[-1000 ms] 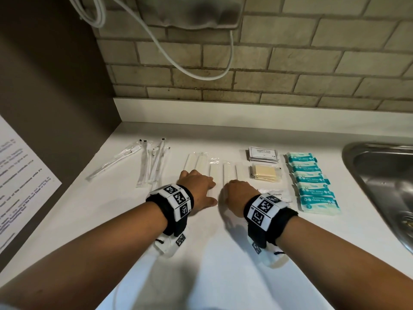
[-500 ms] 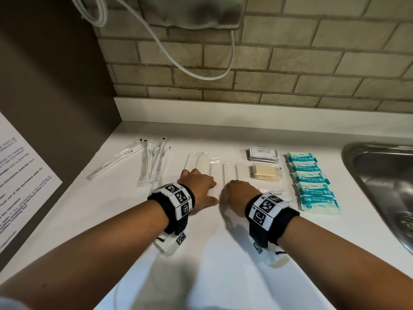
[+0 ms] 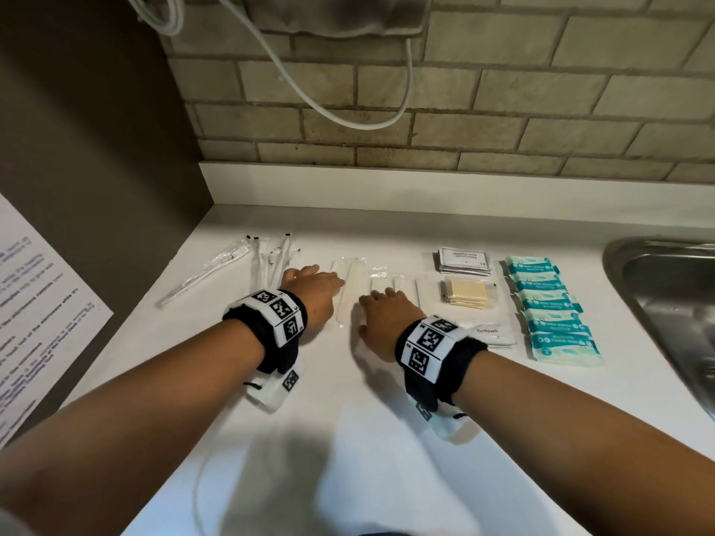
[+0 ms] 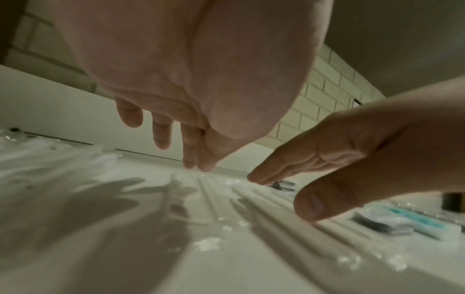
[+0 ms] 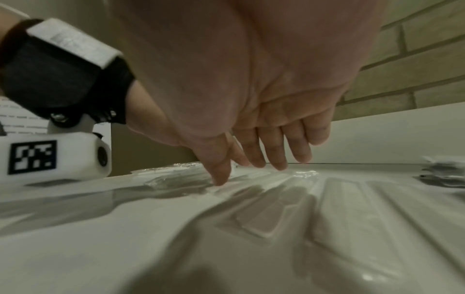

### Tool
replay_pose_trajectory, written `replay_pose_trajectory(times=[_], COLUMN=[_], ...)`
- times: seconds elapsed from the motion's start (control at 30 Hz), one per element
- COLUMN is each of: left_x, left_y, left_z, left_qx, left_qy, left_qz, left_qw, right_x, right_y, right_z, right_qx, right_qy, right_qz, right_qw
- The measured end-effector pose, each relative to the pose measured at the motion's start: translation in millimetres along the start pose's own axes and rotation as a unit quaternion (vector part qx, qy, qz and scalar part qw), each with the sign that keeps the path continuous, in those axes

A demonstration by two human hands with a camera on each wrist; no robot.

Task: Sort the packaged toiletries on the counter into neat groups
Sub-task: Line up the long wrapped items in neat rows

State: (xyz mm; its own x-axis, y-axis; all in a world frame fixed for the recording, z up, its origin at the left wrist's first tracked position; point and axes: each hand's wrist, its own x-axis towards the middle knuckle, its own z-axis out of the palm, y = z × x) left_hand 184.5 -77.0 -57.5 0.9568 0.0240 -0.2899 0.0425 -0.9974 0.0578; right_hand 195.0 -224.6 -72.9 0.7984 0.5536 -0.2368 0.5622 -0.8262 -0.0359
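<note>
Long flat white packets in clear wrap (image 3: 350,282) lie side by side mid-counter. My left hand (image 3: 311,290) hovers palm-down at their left edge, fingers (image 4: 161,131) straight, holding nothing. My right hand (image 3: 383,309) lies palm-down over the packets to the right, fingers (image 5: 266,151) straight and together, thumb tip touching a wrapper. Wrapped toothbrushes (image 3: 216,274) and thin wrapped sticks (image 3: 271,265) are at the left. To the right are shampoo sachets (image 3: 464,259), beige packets (image 3: 464,294), toothpaste sachets (image 3: 491,334) and a column of teal-and-white packets (image 3: 549,303).
A steel sink (image 3: 665,303) is set into the white counter (image 3: 387,439) at the right. A brick wall (image 3: 503,110) with a hanging white hose (image 3: 348,118) stands behind. A dark side panel with a printed sheet (image 3: 35,323) bounds the left.
Both hands slid away from me and leftward, the left one farther. Their fingers have stretched out, and a long white packet now shows between the hands.
</note>
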Motion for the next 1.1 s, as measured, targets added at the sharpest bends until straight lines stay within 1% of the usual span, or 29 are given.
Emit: replay_pose_trajectory(times=[0.07, 0.13, 0.27, 0.4, 0.47, 0.53, 0.67, 0.73, 0.83, 0.9, 1.0, 1.1], left_x=[0.8, -2.3, -7.1, -14.6, -17.4, -18.7, -23.0, -25.7, -28.9, -28.3, -25.4, -25.4], left_y=[-8.8, -12.3, -14.0, -16.3, -16.7, -18.1, -21.9, -22.6, -23.3, -24.8, -27.0, -26.1], left_z=[7.1, 14.5, 17.4, 21.3, 24.0, 25.9, 27.4, 25.4, 22.6, 22.7, 23.3, 23.3], left_qx=[0.030, 0.049, 0.046, 0.013, 0.005, -0.006, -0.005, -0.007, -0.008, 0.004, 0.034, 0.040], left_qy=[-0.028, -0.039, -0.017, -0.006, 0.001, 0.007, 0.001, 0.005, 0.014, -0.001, -0.032, -0.029], left_qz=[0.004, 0.009, 0.023, 0.032, 0.040, 0.041, 0.046, 0.048, 0.046, 0.040, 0.040, 0.047], left_qw=[0.999, 0.998, 0.998, 0.999, 0.999, 0.999, 0.999, 0.999, 0.999, 0.999, 0.998, 0.998], right_x=[8.0, 15.4, 17.5, 7.4, 1.3, -3.6, 0.1, 6.6, 11.0, 9.8, 4.6, 2.2], right_y=[-10.8, -18.4, -22.3, -22.2, -24.0, -25.8, -29.2, -30.4, -32.2, -33.7, -38.0, -40.1], right_z=[1.2, 1.9, -2.0, -2.7, -4.0, -5.1, -1.6, 1.9, 6.2, 9.9, 13.9, 12.8], right_qx=[-0.017, -0.023, -0.019, -0.004, -0.017, -0.017, 0.023, 0.020, 0.003, 0.020, 0.052, 0.055], right_qy=[-0.017, -0.033, -0.067, -0.036, -0.030, -0.028, -0.020, -0.025, -0.051, -0.052, -0.025, -0.016], right_qz=[0.001, 0.012, 0.013, -0.003, -0.006, -0.003, 0.019, 0.033, 0.042, 0.050, 0.057, 0.058], right_qw=[1.000, 0.999, 0.997, 0.999, 0.999, 0.999, 0.999, 0.999, 0.998, 0.997, 0.997, 0.997])
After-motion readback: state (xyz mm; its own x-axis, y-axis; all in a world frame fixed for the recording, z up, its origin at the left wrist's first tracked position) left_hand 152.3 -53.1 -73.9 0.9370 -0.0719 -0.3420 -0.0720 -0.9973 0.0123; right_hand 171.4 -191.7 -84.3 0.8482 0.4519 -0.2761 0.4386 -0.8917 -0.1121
